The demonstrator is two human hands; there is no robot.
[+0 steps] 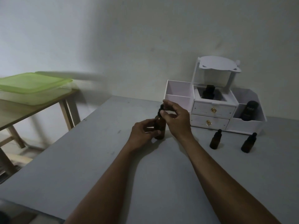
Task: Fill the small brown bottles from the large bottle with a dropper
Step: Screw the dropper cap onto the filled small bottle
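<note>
Between the fingers of the left hand [142, 132] stands the large bottle [160, 126], upright on the grey bench [97, 167] and gripped around its brown body. Above them, the right hand [175, 118] pinches the black dropper cap [161, 110] at the bottle's neck (thumb and forefinger closed on it). Right of both hands, well apart from the fingers, two small brown bottles [215, 139] [248, 143] stand before a white organizer [213, 107].
</note>
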